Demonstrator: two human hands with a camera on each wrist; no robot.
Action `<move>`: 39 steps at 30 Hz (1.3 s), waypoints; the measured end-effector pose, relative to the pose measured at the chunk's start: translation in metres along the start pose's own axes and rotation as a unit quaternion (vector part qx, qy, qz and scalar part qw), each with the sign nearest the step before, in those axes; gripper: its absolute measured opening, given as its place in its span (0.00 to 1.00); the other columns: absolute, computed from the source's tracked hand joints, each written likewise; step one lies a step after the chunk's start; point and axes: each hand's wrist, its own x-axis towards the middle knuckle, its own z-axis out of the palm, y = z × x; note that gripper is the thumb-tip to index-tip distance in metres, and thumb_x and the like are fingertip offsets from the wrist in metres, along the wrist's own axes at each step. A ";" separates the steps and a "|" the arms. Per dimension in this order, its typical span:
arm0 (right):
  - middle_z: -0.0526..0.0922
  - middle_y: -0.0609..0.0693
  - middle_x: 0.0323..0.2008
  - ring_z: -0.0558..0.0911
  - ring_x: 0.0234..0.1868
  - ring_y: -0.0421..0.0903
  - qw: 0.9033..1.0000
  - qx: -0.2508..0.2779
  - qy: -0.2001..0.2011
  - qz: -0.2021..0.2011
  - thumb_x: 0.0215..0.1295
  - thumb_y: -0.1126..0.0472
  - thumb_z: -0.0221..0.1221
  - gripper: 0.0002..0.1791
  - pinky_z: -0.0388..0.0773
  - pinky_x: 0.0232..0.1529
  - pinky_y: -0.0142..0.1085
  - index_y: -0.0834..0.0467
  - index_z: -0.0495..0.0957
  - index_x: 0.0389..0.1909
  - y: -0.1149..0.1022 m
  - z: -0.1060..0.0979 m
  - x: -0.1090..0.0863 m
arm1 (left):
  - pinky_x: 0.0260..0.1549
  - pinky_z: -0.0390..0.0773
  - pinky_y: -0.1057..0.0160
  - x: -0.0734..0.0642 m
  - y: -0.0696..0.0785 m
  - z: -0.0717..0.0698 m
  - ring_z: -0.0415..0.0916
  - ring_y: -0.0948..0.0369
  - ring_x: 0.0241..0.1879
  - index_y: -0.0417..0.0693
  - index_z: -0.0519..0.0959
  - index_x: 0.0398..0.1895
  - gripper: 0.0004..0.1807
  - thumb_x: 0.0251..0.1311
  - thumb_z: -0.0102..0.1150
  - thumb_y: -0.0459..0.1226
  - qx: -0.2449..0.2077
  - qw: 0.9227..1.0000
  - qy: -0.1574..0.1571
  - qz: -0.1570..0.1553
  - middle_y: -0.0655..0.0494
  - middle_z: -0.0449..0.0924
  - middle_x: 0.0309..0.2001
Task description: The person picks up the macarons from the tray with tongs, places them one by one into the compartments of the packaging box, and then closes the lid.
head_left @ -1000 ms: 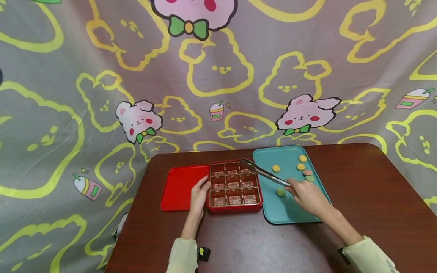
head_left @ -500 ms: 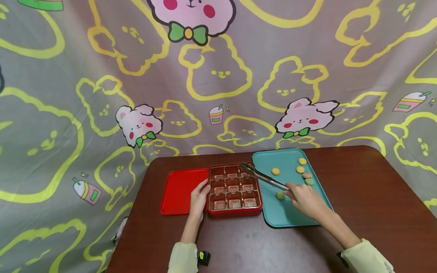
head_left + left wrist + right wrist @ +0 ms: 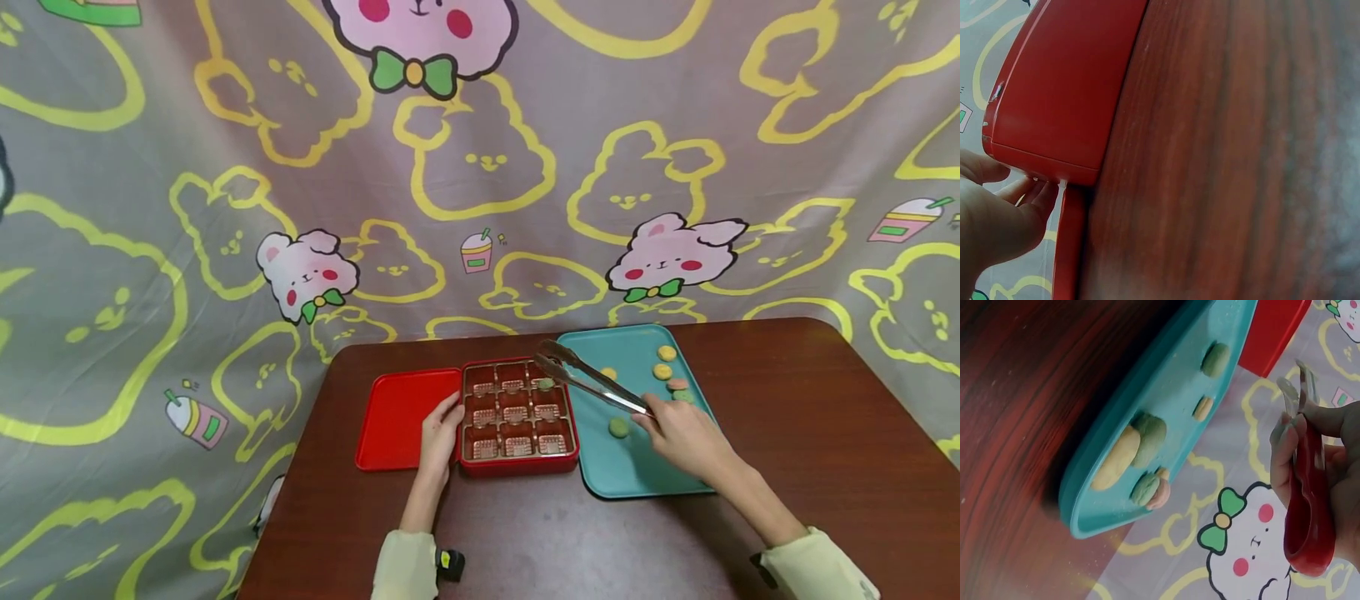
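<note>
My right hand (image 3: pixel 686 437) grips tongs with a red handle (image 3: pixel 1311 512). Their tips stand spread above the back right corner of a red box (image 3: pixel 517 467) with gold-brown square compartments. Inside the back right compartment lies a green macaron (image 3: pixel 546 384). My left hand (image 3: pixel 441 433) holds the box's left side, thumb at the rim and fingers against the wall in the left wrist view. Right of the box, a teal tray (image 3: pixel 630 471) carries a green macaron (image 3: pixel 618 427) near its middle, a yellow one (image 3: pixel 609 373) partly behind the tongs, and several more along its right side.
The box's flat red lid (image 3: pixel 401 421) lies left of the box, right beside it. A brown wooden table (image 3: pixel 525 533) bears everything. Behind it hangs a grey curtain (image 3: pixel 525 200) with cartoon rabbits, close to the table's back edge.
The tongs' tips, closer together over the back right compartment before, have spread and risen slightly. The green macaron now shows in that compartment. My left hand stays at the box.
</note>
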 end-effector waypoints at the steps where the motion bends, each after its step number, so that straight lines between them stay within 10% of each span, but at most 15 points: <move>1: 0.61 0.42 0.15 0.63 0.16 0.38 1.000 -0.005 0.000 0.005 0.69 0.62 0.66 0.13 0.63 0.19 0.36 0.59 0.71 0.31 0.001 -0.001 -0.001 | 0.58 0.76 0.53 0.000 0.001 0.000 0.73 0.38 0.62 0.26 0.71 0.68 0.22 0.74 0.53 0.29 -0.002 1.000 0.000 -0.002 0.29 0.75 0.63; 20: 0.57 0.39 0.13 0.57 0.14 0.37 0.999 -0.018 0.046 0.012 0.65 0.62 0.69 0.23 0.57 0.16 0.34 0.66 0.77 0.58 0.030 -0.026 -0.015 | 0.53 0.78 0.58 0.025 -0.033 0.002 0.76 0.42 0.59 0.30 0.74 0.67 0.22 0.74 0.53 0.31 -0.014 1.000 0.012 0.012 0.33 0.78 0.61; 31: 0.61 0.44 0.14 0.64 0.16 0.43 0.998 -0.026 0.010 0.065 0.68 0.60 0.67 0.13 0.62 0.18 0.39 0.61 0.72 0.33 0.035 -0.030 -0.031 | 0.58 0.77 0.48 0.019 -0.037 -0.003 0.75 0.42 0.60 0.31 0.72 0.69 0.23 0.76 0.53 0.33 0.008 1.000 0.013 -0.004 0.33 0.76 0.63; 39: 0.62 0.43 0.14 0.65 0.16 0.43 0.997 -0.039 0.012 0.063 0.67 0.60 0.68 0.15 0.63 0.18 0.40 0.58 0.70 0.30 0.043 -0.031 -0.040 | 0.48 0.79 0.62 -0.001 0.001 0.001 0.75 0.38 0.60 0.26 0.71 0.68 0.22 0.75 0.51 0.29 0.002 1.000 -0.001 -0.008 0.28 0.76 0.62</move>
